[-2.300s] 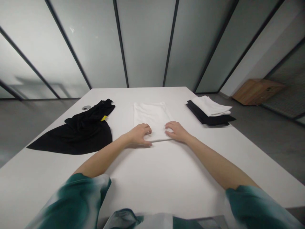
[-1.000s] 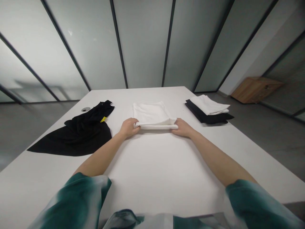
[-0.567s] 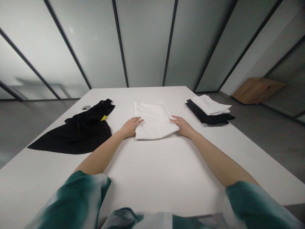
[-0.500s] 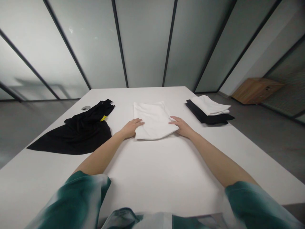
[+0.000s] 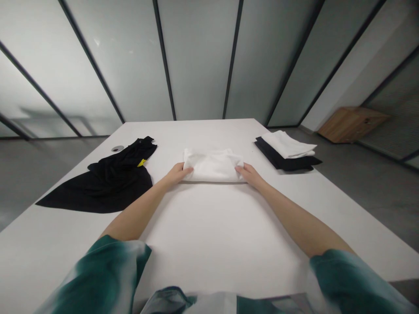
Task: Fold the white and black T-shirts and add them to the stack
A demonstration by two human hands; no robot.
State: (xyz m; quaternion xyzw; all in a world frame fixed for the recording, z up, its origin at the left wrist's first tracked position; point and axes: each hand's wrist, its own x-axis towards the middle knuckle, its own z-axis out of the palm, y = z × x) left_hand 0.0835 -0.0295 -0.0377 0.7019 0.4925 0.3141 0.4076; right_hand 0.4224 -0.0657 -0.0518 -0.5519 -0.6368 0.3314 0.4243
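Note:
A white folded piece of clothing (image 5: 212, 166) lies in the middle of the white table (image 5: 216, 235), now a short, wide bundle. My left hand (image 5: 178, 172) grips its left edge, thumb on top and the other fingers tucked behind or under the cloth. At the right edge my right hand (image 5: 249, 173) pinches the cloth the same way, its other fingers mostly hidden. The exact kind of garment cannot be made out.
A crumpled black garment (image 5: 111, 183) with a yellow tag (image 5: 142, 162) lies at the left. On the right, a folded white cloth (image 5: 290, 145) rests on a folded black one (image 5: 278, 161). A round grommet (image 5: 117, 148) sits near the far left. Beyond stands a wooden cabinet (image 5: 352, 124).
The white garment's near part has been folded over away from me, so it is shorter front to back. Both hands went from lying flat on its sides to gripping its edges.

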